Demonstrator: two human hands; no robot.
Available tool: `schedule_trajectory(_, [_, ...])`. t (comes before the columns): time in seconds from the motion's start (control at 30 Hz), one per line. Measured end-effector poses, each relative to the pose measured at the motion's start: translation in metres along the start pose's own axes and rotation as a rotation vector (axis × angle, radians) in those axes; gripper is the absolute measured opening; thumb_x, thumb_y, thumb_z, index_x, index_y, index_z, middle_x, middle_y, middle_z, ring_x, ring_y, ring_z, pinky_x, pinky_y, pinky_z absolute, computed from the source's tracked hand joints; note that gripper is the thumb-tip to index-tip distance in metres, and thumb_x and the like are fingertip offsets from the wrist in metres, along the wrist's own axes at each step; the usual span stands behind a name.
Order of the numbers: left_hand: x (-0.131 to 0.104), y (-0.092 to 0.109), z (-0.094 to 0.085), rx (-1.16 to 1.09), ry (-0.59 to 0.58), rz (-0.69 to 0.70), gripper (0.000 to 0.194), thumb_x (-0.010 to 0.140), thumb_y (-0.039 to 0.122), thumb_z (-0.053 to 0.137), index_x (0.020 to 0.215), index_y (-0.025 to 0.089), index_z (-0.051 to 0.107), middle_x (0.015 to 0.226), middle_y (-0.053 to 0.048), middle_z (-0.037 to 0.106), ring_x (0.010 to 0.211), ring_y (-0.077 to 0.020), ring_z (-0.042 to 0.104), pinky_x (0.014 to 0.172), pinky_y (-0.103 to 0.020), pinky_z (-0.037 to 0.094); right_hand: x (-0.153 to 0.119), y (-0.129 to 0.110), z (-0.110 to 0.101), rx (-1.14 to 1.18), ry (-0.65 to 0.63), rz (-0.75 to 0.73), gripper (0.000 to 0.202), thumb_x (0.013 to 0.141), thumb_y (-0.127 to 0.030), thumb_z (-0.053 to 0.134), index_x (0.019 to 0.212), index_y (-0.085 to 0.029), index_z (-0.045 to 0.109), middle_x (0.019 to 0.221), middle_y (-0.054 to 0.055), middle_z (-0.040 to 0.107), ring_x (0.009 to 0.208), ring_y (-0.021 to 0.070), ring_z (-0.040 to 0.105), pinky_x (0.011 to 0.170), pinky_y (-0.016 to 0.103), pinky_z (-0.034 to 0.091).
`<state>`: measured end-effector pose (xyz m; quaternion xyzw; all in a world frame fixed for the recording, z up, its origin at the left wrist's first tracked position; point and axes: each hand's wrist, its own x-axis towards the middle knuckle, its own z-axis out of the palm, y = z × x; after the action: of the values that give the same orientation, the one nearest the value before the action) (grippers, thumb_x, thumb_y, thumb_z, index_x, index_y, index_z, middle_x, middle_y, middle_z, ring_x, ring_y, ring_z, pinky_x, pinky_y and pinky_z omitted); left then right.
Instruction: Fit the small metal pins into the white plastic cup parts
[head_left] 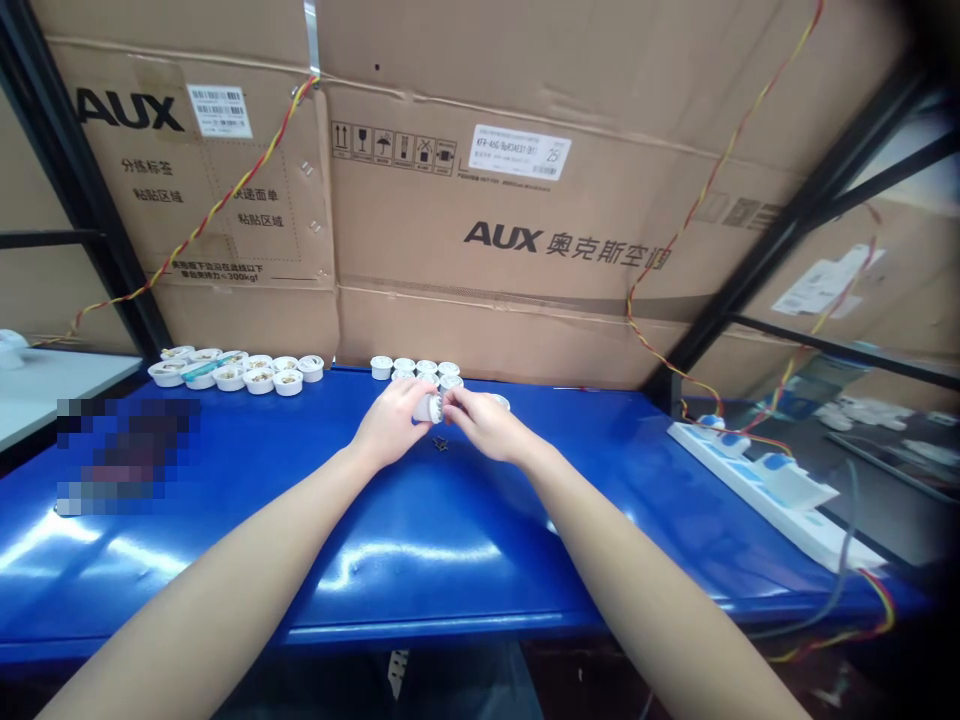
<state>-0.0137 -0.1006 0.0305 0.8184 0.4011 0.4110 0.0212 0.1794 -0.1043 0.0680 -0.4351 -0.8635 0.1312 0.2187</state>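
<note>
My left hand is closed around a small white round plastic part, which is tilted with its end facing my right hand. The fingertips of my right hand are pinched together at that end; whatever they hold is too small to make out. Just below the hands, a little heap of small dark pieces, perhaps screws, lies on the blue table. Right behind my hands stand several white round cups in rows. Another white round piece is partly hidden behind my right hand.
Several white cups with small parts in them stand at the back left, a teal tool lying across them. A white power strip with plugs runs along the right edge. Cardboard boxes wall off the back. A blurred-out object lies at left.
</note>
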Motion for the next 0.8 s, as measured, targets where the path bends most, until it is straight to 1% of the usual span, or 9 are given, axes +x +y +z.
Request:
schedule_trajectory(0.2, [0.000,0.002,0.000,0.095,0.039,0.025,0.029,0.078,0.015,0.062,0.105,0.023,0.057,0.110,-0.005,0.063,0.108,-0.0237,0.056,0.093,-0.035,0.048,0.000,-0.004,0.000,0.082,0.013,0.009,0.022,0.097,-0.030,0.042,0.082,-0.021,0.055,0.082,0.001,0.065,0.073,0.0135,0.057,0.071,0.024,0.039])
schedule_trajectory(0.37, [0.000,0.001,0.000,0.153,0.057,0.009,0.027,0.078,0.014,0.062,0.103,0.023,0.056,0.112,-0.005,0.062,0.110,-0.0233,0.055,0.093,-0.034,0.048,0.001,-0.008,-0.001,0.128,0.069,0.020,0.027,0.096,-0.032,0.042,0.078,-0.020,0.058,0.078,-0.001,0.065,0.073,0.0132,0.057,0.071,0.024,0.039])
schedule_trajectory(0.5, [0.000,0.003,-0.001,0.180,0.056,0.069,0.027,0.079,0.014,0.062,0.104,0.022,0.056,0.114,-0.006,0.061,0.110,-0.0236,0.055,0.093,-0.034,0.049,0.003,-0.009,0.001,0.183,0.093,0.044,0.025,0.093,-0.031,0.046,0.076,-0.019,0.059,0.077,-0.001,0.066,0.071,0.0131,0.057,0.069,0.023,0.039])
schedule_trajectory(0.6, [0.000,0.004,-0.001,0.194,0.058,0.091,0.026,0.079,0.013,0.062,0.103,0.022,0.056,0.114,-0.006,0.062,0.108,-0.0235,0.056,0.092,-0.034,0.049,0.004,-0.010,0.002,0.208,0.113,0.097,0.024,0.090,-0.031,0.050,0.073,-0.019,0.061,0.072,-0.001,0.067,0.066,0.0121,0.056,0.065,0.023,0.038])
schedule_trajectory(0.7, [0.000,0.004,-0.001,0.195,0.088,0.107,0.029,0.077,0.011,0.062,0.103,0.022,0.056,0.112,-0.006,0.062,0.108,-0.0235,0.056,0.090,-0.034,0.050,0.004,-0.010,0.003,0.235,0.134,0.138,0.025,0.087,-0.032,0.053,0.070,-0.018,0.064,0.068,-0.001,0.067,0.062,0.0116,0.055,0.064,0.023,0.038])
schedule_trajectory(0.8, [0.001,0.004,0.001,0.157,0.141,0.116,0.028,0.076,0.011,0.063,0.101,0.022,0.055,0.109,-0.006,0.062,0.106,-0.0235,0.057,0.089,-0.035,0.050,0.006,-0.008,0.006,0.352,0.179,0.136,0.024,0.084,-0.034,0.057,0.069,-0.017,0.065,0.067,0.000,0.066,0.062,0.0122,0.055,0.064,0.024,0.040])
